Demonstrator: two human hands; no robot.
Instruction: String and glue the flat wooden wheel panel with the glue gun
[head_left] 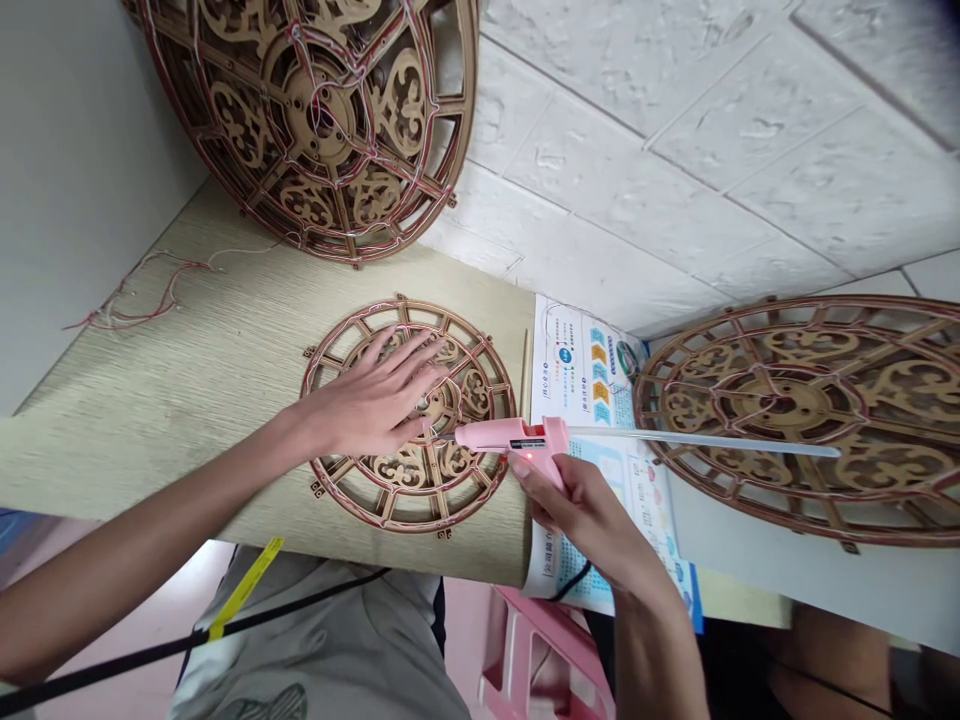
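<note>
Fingers of L hand (367, 405) spread flat, steadying laser-cut wood wheel frame (457, 505) on desk (165, 400); R hand (577, 520) fingers clamped round pink hot glue gun (506, 435), nozzle tip close by frame's centre, glue stick (697, 441) out back

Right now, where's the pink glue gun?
In the head view, the pink glue gun is gripped in the right hand, its nozzle at the edge of the small wooden wheel, over the printed sheet.
</note>
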